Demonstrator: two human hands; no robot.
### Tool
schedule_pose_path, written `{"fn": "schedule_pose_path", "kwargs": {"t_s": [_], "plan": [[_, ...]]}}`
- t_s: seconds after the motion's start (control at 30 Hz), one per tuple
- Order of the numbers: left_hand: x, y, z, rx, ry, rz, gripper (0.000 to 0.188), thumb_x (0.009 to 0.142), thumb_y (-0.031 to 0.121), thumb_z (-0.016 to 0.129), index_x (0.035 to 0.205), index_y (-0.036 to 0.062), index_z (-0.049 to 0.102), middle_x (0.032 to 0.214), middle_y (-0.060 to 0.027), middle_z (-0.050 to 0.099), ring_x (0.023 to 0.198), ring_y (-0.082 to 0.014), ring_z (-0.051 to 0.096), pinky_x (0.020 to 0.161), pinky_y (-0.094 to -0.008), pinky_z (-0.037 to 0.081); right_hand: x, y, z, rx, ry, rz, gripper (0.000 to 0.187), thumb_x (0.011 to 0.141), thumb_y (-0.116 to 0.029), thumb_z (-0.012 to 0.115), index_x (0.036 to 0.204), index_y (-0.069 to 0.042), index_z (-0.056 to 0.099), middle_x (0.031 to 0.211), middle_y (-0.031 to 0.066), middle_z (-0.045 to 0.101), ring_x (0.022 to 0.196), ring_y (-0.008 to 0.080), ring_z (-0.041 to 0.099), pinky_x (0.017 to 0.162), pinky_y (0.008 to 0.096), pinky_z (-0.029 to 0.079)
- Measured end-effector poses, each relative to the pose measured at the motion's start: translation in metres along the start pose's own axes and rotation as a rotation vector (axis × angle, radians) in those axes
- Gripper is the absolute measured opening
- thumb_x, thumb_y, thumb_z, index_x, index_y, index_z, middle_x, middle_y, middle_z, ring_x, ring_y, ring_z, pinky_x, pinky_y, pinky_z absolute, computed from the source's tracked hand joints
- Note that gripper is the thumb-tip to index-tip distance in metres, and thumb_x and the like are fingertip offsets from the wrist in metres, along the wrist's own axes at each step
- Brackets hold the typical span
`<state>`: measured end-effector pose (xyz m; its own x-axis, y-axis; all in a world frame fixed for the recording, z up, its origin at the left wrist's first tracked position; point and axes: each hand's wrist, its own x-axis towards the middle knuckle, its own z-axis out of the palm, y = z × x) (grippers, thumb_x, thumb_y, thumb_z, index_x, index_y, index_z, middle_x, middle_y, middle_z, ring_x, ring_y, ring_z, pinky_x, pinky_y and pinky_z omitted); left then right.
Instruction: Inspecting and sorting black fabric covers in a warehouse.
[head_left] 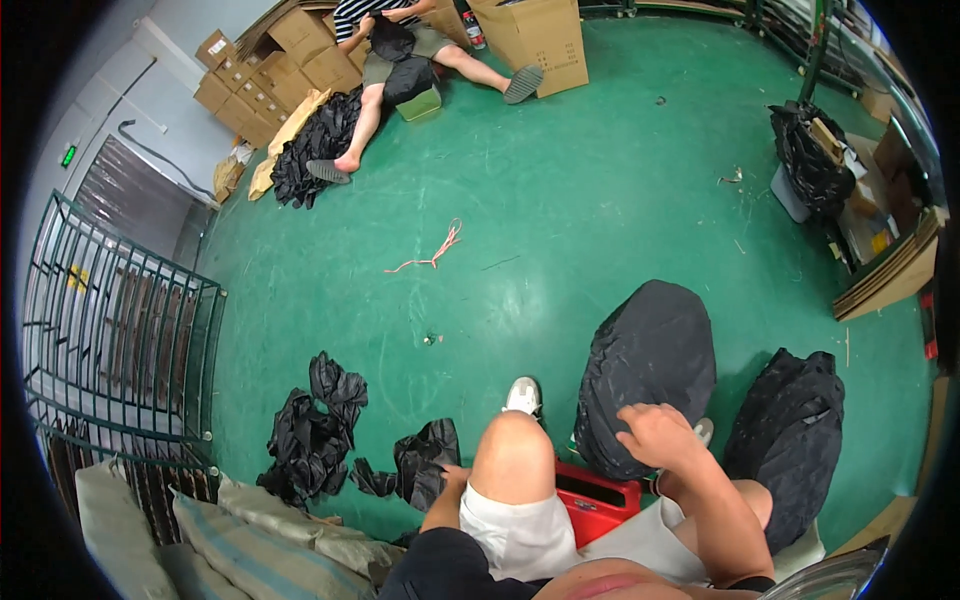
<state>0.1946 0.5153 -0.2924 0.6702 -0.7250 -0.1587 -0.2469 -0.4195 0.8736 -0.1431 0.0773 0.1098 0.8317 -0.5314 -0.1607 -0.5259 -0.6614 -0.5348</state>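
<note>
My left hand [455, 482] is low beside my left knee, closed on a crumpled black fabric cover [425, 458]; its fingertips are partly hidden by the cloth. In front of my right leg stands a large rounded bundle [650, 355] wrapped in smooth black fabric. Over its near side my right hand [660, 435] lies with thumb and fingers apart, grasping nothing; whether it presses on the fabric is hard to tell. More crumpled black covers [310, 440] lie on the floor to the left.
A red plastic crate [600, 497] is between my legs. Another black bundle [790, 440] stands at my right, and woven sacks [260, 540] lie lower left. A green metal rack [120, 330] borders the left. Pink string [440, 250] lies ahead; a seated person handles black fabric [392, 38] farther off.
</note>
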Motion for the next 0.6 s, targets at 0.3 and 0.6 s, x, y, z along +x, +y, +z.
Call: {"fn": "schedule_pose_path", "kwargs": {"t_s": [0.3,0.6], "plan": [[0.065,0.052,0.026,0.718,0.467,-1.392,0.126,0.067,0.053,0.084,0.155,0.0123,0.004,0.159,-0.0192,0.014,0.144,-0.0357,0.027,0.109,-0.0579,0.034,0.016,-0.004,0.007,-0.040,-0.049,0.029,0.028,0.083,-0.025,0.068,0.101,-0.004,0.063,0.092,0.0157,0.069,0.090,0.0338,0.067,0.083,0.0436,0.051],[0.022,-0.008,-0.025,0.539,-0.164,-1.153,0.085,0.072,0.034,0.085,0.139,0.0056,0.041,0.149,-0.0162,0.036,0.122,-0.0385,0.054,0.101,-0.0417,0.048,0.021,0.009,0.019,-0.050,-0.116,0.065,0.032,0.085,-0.026,0.067,0.106,-0.003,0.063,0.096,0.0170,0.069,0.093,0.0353,0.067,0.085,0.0443,0.051]]}}
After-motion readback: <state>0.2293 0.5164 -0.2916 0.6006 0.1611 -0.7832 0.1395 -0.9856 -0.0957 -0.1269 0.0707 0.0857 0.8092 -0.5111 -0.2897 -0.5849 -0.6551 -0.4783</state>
